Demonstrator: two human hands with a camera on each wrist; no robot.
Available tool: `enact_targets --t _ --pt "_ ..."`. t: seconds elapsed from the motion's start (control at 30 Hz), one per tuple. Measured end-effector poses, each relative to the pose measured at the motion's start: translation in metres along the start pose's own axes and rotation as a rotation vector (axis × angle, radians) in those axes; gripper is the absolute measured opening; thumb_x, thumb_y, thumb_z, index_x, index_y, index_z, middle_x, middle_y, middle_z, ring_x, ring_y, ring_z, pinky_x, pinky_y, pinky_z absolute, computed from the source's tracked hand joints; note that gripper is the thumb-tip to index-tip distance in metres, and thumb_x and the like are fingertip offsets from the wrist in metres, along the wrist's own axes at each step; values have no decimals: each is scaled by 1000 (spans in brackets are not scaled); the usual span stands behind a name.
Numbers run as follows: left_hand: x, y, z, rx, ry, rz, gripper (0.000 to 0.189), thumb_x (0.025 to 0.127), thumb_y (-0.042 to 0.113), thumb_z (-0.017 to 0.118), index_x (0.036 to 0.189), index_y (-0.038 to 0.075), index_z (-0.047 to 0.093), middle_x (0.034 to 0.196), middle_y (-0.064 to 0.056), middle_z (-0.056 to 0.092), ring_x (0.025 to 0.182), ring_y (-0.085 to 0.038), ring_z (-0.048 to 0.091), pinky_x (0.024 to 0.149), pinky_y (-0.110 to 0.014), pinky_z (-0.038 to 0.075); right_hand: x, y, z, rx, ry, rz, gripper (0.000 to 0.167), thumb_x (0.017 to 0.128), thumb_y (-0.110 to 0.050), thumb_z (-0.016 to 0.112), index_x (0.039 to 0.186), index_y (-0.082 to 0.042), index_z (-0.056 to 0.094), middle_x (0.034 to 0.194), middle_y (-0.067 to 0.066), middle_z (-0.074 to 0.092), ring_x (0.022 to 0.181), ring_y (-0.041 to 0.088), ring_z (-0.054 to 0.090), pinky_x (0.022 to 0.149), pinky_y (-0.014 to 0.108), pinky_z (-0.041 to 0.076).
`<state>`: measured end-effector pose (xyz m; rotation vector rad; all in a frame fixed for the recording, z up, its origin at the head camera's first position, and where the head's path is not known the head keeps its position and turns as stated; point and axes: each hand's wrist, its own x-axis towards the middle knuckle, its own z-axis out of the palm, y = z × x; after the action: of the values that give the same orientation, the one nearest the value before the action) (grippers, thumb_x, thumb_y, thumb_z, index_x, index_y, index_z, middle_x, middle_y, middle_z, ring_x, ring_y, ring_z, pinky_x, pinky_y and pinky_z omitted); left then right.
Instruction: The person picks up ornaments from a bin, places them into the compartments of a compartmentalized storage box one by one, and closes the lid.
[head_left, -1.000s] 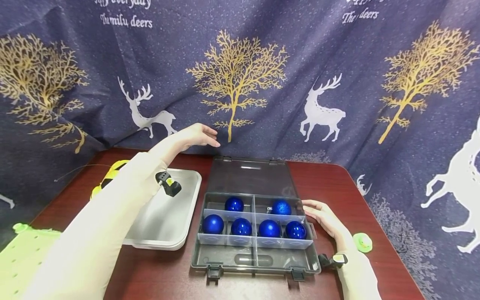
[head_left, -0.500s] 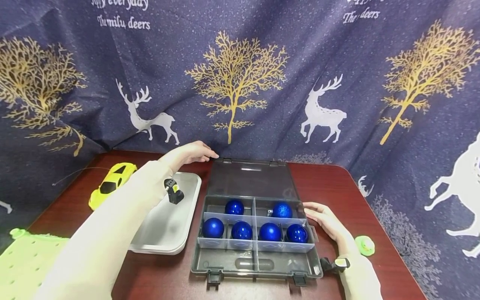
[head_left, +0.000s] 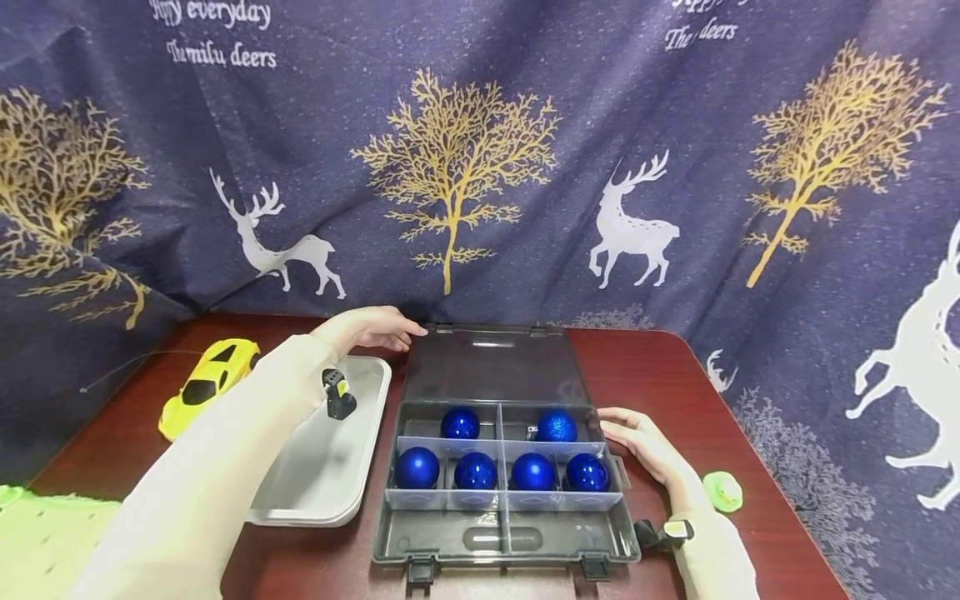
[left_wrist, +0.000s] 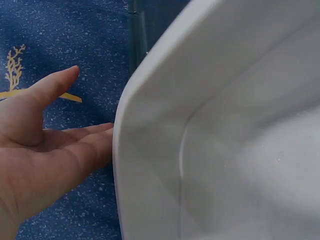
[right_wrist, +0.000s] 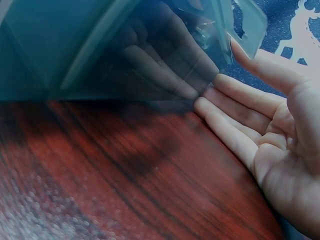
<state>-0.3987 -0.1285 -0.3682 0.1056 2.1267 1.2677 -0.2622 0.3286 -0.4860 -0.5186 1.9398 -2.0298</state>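
Note:
A dark clear plastic organizer case (head_left: 438,533) lies on the table, its lid (head_left: 491,367) folded back flat toward the curtain. Several blue balls (head_left: 475,472), some glossy, sit in its back and middle compartments; the front ones hold none. At the lid's far left corner is my left hand (head_left: 375,327), its index finger reaching to the edge; contact there is hard to tell. In the left wrist view, that hand (left_wrist: 55,145) has thumb and fingers extended. Against the case's right wall, my right hand (head_left: 645,446) rests nearly straight fingertips (right_wrist: 202,102).
A white tray (head_left: 381,417) stands left of the case, under my left forearm. Beyond it sits a yellow toy car (head_left: 210,385). A pale green perforated item (head_left: 52,533) is at the near left, and a small green object (head_left: 723,492) lies right of my right forearm.
My left hand has come down from above the table's back edge to the lid's far left corner. The right hand has stayed beside the case. The head view has shifted slightly.

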Motion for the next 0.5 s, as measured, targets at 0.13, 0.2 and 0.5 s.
enact_targets --t 0.13,0.2,0.5 --pt "3 -3 -2 12 -22 13 37 98 18 56 123 -9 49 112 -18 54 76 -7 56 69 -15 50 0 0 1 -7 10 13 26 99 0 48 122 -1 61 109 -4 72 98 6 69 86 21 55" --pt "4 -5 -3 12 -32 10 27 98 17 56 113 -5 52 99 -12 55 71 -5 55 68 -16 50 0 0 1 -10 12 18 26 99 0 48 120 -5 62 109 -5 72 97 5 68 86 21 55" --pt "8 -11 -3 65 -42 12 24 98 16 55 109 -5 54 85 -2 51 71 -6 52 66 -16 47 -1 0 1 -3 21 32 26 98 -1 49 118 -9 63 109 -5 72 97 5 69 86 21 55"
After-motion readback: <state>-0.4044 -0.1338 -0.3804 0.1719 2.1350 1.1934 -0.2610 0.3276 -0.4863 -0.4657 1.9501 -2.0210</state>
